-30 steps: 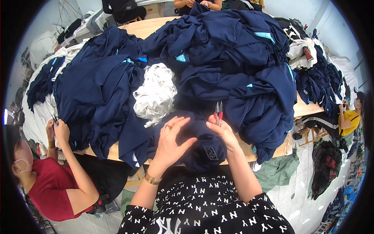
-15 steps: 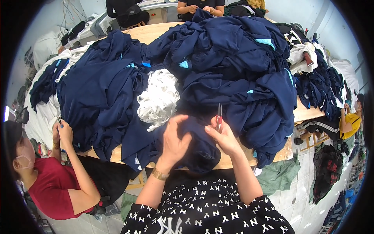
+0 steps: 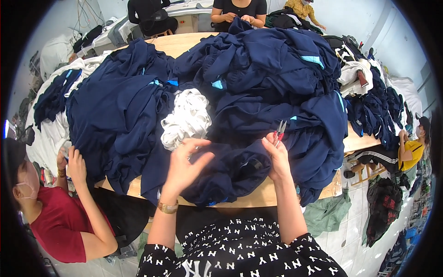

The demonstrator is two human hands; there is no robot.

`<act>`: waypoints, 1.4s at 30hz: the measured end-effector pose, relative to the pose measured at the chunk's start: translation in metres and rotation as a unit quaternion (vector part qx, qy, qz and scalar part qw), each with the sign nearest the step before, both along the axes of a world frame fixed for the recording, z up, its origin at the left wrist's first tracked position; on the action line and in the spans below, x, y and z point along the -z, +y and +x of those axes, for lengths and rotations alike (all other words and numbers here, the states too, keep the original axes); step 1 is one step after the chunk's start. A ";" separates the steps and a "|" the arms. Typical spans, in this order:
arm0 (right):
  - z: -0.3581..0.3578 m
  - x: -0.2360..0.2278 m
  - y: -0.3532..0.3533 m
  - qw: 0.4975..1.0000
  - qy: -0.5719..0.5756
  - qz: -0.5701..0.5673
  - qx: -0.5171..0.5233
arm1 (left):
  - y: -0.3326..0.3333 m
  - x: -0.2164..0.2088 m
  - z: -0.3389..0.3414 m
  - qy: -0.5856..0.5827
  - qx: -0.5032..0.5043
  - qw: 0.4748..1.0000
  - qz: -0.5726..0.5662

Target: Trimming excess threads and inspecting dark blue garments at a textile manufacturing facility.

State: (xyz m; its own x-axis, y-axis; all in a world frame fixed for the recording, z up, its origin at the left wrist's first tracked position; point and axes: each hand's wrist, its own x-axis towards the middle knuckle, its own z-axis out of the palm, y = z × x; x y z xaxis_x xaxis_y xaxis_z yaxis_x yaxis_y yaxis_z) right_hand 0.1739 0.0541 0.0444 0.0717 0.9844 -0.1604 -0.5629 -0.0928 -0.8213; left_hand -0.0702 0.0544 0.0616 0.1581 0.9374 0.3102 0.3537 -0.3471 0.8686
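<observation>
A navy garment (image 3: 230, 173) lies bunched at the near edge of the table, with a dark opening facing up. My left hand (image 3: 184, 164) is over its left side, fingers and thumb spread, nothing in them. My right hand (image 3: 278, 159) is closed on a pair of red-handled thread snips (image 3: 279, 129), their blades pointing up and away. That hand is at the garment's right edge; whether its fingers also pinch the cloth I cannot tell. Just beyond my left hand sits a tangled bundle of white tape (image 3: 186, 115).
Large piles of navy garments (image 3: 277, 60) cover much of the wooden table (image 3: 173, 44). A person in a red top (image 3: 60, 221) works close on my left. Another person (image 3: 237, 11) handles cloth across the table. Someone in yellow (image 3: 410, 150) is off to the right.
My hands have moved apart, the left one leftward and the right one rightward with the snips. The garment between them has spread wider, its opening shifting right.
</observation>
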 end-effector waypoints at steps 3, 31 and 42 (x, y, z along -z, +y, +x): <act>-0.009 -0.007 -0.002 1.000 -0.024 0.017 -0.006 | -0.003 -0.001 0.027 0.012 0.063 0.996 0.057; 0.015 -0.018 0.003 0.937 0.346 0.020 0.027 | -0.064 0.091 -0.022 0.253 -0.056 0.918 -0.300; 0.047 -0.017 0.023 0.956 0.281 0.084 0.017 | -0.042 0.106 -0.031 -0.664 0.100 0.604 -0.428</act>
State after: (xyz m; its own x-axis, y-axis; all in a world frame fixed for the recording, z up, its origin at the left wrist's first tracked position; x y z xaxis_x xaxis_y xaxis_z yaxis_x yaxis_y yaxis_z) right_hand 0.2214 0.0773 0.0618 0.0541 0.9983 -0.0223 -0.9200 0.0411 -0.3898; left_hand -0.1012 0.0122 -0.0446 0.4402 0.8472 -0.2975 -0.8278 0.5113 0.2311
